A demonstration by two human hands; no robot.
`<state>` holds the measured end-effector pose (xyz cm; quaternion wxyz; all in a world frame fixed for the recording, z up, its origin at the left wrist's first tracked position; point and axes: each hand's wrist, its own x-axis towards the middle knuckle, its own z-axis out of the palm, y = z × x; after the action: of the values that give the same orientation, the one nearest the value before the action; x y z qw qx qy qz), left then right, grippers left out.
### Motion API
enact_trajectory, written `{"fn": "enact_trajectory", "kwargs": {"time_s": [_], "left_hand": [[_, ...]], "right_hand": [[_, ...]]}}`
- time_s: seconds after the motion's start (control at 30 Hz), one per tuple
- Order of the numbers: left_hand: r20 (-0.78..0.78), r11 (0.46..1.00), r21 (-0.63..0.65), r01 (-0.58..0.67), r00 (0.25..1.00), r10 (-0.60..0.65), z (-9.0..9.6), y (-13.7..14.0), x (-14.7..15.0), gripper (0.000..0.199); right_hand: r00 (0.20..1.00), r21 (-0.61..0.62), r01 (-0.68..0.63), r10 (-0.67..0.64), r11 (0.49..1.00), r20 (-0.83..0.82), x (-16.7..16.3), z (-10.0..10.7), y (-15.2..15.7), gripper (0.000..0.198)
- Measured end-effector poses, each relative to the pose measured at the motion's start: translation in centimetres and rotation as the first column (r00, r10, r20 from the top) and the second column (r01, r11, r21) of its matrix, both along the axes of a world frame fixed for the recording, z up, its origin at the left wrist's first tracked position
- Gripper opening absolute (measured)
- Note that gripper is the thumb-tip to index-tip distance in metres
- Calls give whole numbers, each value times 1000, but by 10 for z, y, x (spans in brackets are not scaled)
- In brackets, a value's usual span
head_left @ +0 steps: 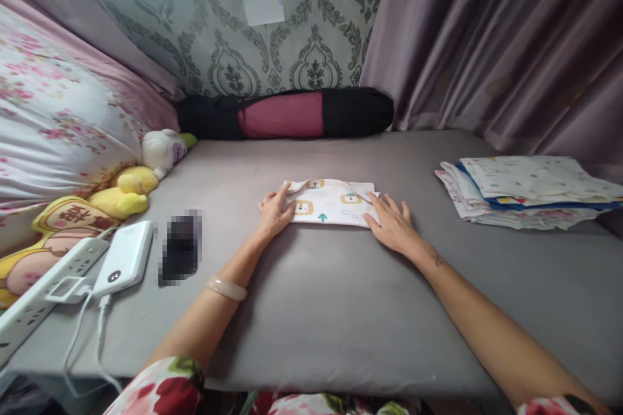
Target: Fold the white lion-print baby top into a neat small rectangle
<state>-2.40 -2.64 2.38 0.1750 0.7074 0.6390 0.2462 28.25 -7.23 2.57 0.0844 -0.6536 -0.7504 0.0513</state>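
Note:
A folded white cloth point(333, 209) printed with lion heads and green arrows lies on the grey bed sheet in front of me. Its far edge bows up slightly between the two corners. At its left end my left hand point(276, 213) is closed on the cloth's edge, fingers curled and the thumb over the top. My right hand point(393, 225) rests at the right end with fingers spread, the thumb and index finger touching the cloth's edge and the other fingers out on the sheet.
Folded cloths point(530, 191) are stacked at the right. A black-and-maroon roll bag point(282, 115) lies along the wall. On the left are a white power bank point(124, 256), a power strip point(53, 285), cables, a blurred dark object point(180, 249) and plush toys point(119, 191).

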Motion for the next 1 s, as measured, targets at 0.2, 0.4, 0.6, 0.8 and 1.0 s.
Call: {"fn": "enact_trajectory", "kwargs": {"time_s": [0.2,0.4,0.6,0.8,1.0], "left_hand": [[-55,1000,-31,1,998,-3,-4,1,-2,68],[-219,999,-5,42,975,-42,-15,-1,-2,63],[-334,998,-4,68,940,-66,-21,-9,-2,61],[-411,991,-73,114,902,-134,-17,-20,-8,61],[-426,990,-58,130,894,-143,-10,-27,-14,57]], "right_hand": [[999,-23,30,-30,999,-25,-1,-4,2,66],[998,16,56,-56,998,-32,-2,-10,3,71],[998,-19,56,-55,998,19,-3,-13,-6,62],[994,-54,67,-62,996,93,-8,-7,-18,60],[994,-63,76,-71,995,84,-6,-4,-17,59]]}}
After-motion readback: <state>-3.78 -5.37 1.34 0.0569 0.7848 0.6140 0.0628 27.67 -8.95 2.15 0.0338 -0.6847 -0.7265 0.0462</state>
